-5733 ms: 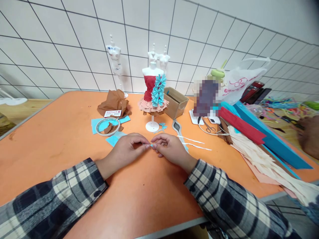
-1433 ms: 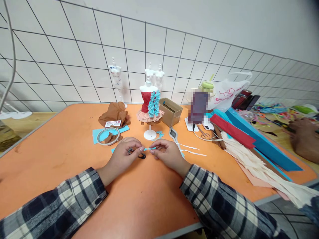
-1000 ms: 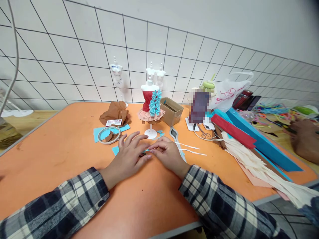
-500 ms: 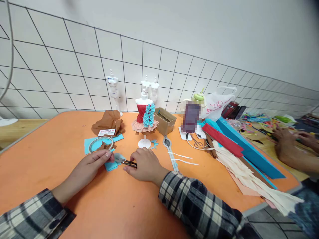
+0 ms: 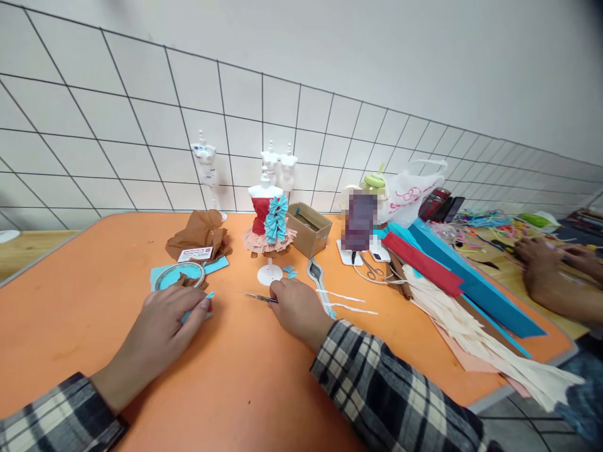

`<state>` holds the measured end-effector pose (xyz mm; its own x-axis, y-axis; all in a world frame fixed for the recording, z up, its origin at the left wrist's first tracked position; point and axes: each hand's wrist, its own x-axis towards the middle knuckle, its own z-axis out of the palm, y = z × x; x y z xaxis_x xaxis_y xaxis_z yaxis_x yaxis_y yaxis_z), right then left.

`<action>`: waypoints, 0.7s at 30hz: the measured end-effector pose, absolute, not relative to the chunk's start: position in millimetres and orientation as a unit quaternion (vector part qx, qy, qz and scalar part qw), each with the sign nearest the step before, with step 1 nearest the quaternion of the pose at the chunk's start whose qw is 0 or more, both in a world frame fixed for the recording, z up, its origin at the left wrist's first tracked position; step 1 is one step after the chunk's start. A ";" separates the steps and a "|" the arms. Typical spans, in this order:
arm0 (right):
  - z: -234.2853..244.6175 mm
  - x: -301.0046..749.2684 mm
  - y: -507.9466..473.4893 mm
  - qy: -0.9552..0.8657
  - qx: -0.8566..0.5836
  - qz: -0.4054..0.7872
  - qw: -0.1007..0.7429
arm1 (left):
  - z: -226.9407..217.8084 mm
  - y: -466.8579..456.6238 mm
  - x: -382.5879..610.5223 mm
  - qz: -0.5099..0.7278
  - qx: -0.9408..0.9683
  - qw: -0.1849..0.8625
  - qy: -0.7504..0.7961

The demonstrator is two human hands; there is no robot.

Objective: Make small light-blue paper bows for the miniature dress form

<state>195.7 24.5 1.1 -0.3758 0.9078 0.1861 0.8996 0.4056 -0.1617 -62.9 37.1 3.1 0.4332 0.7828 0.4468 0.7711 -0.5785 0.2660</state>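
My left hand (image 5: 172, 314) is closed, pinching a small piece of light-blue crepe paper (image 5: 210, 295) between thumb and fingers. My right hand (image 5: 299, 307) is closed around a pair of dark-handled tweezers (image 5: 260, 297), with the thin metal tips pointing left, apart from the paper. Just beyond my right hand stands a small white dress form (image 5: 265, 189) in a red bodice, blue ruffles and a pink skirt. Blue paper scraps (image 5: 289, 272) lie by its base. A roll of tape (image 5: 161, 274) rests on blue paper beyond my left hand, which partly hides more blue paper underneath.
Crumpled brown paper (image 5: 198, 231) and a cardboard box (image 5: 308, 233) flank the dress form. White strips (image 5: 351, 308), scissors (image 5: 372, 271) and a cable lie to the right. Red crepe paper (image 5: 421, 263) is stacked beside blue and cream sheets. At far right are another person's hands (image 5: 537, 257).
The tweezers have drawn back to the right, away from the piece in my left hand. My left hand has turned over, back upward, and still pinches the blue paper. The view has shifted slightly.
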 end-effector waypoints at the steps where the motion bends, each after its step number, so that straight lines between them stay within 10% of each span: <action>1: 2.5 195.9 23.6 -0.837 -0.534 0.003 0.117 | 2.3 35.2 -61.9 0.282 0.847 0.019 0.451; 7: 10.1 190.3 14.6 -0.834 -0.545 -0.021 0.081 | 1.9 30.0 -58.9 0.312 0.840 0.053 0.440; 21: 0.3 166.1 -16.0 -0.759 -0.425 0.302 0.390 | 6.5 -2.2 -33.9 0.402 0.723 0.285 0.484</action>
<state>166.1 -16.0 0.3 -0.3339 0.8808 0.3357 0.4095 0.4563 -0.7900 -33.9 -2.2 6.5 0.2074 0.9292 0.3060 0.4705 -0.3690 0.8016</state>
